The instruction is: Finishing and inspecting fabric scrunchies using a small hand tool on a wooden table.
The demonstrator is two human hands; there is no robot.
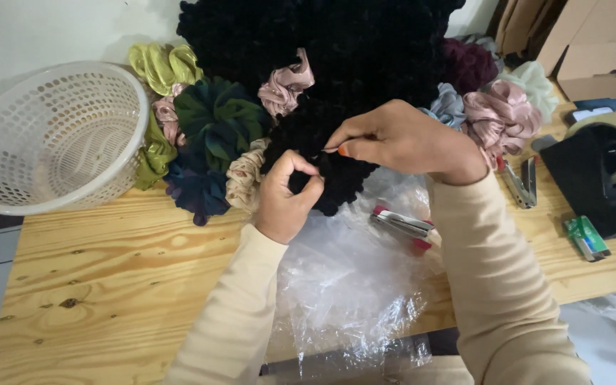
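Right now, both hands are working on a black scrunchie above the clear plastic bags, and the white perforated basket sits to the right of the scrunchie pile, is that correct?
Not quite: the head view shows the white perforated basket on the left of the scrunchie pile, not the right. The rest holds: the left hand and right hand both work on a black scrunchie above the clear plastic bags.

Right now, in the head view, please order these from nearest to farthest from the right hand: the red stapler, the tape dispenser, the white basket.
1. Red stapler: just below the right hand, on the clear plastic bags.
2. Tape dispenser: farther off, at the table's right edge.
3. White basket: farthest, at the far left, beyond the left hand.
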